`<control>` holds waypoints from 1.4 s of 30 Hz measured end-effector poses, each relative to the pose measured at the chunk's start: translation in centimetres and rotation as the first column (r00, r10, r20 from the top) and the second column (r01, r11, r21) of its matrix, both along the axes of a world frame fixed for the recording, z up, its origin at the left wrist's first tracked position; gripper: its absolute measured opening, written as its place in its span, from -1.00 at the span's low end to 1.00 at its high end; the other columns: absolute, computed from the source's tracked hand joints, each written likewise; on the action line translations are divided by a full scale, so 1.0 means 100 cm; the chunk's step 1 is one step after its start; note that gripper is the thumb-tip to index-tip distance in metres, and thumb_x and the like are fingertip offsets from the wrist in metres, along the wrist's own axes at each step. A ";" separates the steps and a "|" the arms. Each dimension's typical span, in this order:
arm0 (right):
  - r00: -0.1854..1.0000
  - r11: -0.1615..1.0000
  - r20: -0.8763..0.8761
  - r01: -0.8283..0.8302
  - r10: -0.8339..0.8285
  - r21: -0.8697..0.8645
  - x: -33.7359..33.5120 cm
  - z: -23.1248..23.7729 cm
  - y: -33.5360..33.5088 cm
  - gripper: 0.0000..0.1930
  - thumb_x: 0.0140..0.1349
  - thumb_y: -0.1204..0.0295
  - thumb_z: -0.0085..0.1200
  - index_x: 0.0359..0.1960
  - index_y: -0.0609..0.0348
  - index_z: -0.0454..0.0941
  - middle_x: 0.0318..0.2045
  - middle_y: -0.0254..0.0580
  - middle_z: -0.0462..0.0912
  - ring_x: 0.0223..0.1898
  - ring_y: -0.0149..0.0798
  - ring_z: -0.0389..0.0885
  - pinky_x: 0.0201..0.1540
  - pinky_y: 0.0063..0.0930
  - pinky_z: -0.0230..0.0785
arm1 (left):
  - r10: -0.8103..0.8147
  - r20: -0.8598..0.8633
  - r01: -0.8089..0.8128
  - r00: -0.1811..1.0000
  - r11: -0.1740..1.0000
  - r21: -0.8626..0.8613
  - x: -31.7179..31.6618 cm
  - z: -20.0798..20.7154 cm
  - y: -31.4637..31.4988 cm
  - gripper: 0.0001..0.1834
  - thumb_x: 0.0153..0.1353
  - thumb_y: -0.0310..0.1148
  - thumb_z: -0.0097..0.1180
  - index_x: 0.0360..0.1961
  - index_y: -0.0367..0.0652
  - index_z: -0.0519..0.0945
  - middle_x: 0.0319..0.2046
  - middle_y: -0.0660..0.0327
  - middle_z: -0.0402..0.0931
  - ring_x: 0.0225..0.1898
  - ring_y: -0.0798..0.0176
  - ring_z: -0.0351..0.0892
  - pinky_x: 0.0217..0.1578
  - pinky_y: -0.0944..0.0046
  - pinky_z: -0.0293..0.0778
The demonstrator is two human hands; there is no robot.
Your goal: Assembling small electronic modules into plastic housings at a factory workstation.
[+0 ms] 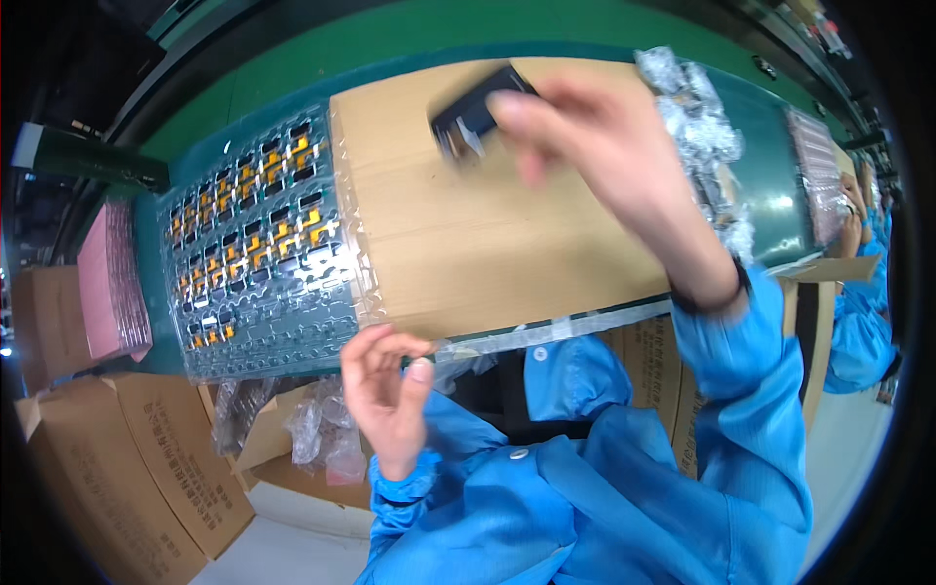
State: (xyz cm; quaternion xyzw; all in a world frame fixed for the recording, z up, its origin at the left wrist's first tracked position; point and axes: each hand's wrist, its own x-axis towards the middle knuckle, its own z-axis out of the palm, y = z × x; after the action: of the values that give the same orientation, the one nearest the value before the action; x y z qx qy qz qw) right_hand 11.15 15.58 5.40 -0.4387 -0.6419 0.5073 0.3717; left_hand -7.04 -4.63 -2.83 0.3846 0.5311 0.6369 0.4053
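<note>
Up over the far part of the cardboard sheet (429,224), my right hand (595,127) pinches a flat black rectangular part (480,102). Motion blurs the part, and a pale strip shows at its lower left end. By the sheet's near edge is my left hand (385,390), palm up, fingers loosely bent and apart from the thumb, with nothing visible in it. Left of the sheet lies a clear plastic tray (283,349), its upper rows filled with small black parts with orange strips (255,244). Some pockets along its near side hold no part.
Crumpled bubble-wrapped pieces (697,127) line the sheet's right side. A stack of pink trays (109,283) stands at the far left. Cardboard boxes (146,468) sit below the table edge, one with clear plastic bags (331,429). Another person's blue sleeve (858,327) appears at far right.
</note>
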 end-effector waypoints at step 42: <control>0.943 0.910 -0.332 -0.125 -0.015 -0.396 0.026 -0.023 -0.057 -0.80 0.13 0.48 0.35 -0.32 0.26 0.57 -0.47 -0.31 0.64 -0.53 -0.54 0.51 -0.49 -0.66 0.33 | -0.064 0.209 0.070 0.976 0.997 -0.023 0.026 0.044 0.084 -0.74 0.24 -0.49 0.26 -0.09 -0.42 0.62 -0.23 0.13 0.65 -0.19 0.40 0.59 -0.10 0.40 0.49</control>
State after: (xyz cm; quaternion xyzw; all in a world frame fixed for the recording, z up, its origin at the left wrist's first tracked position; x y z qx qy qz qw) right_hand 13.74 9.89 3.15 -0.3980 -0.4622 0.7071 0.3576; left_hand -4.46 3.76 1.59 0.3273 0.4822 0.6514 0.4859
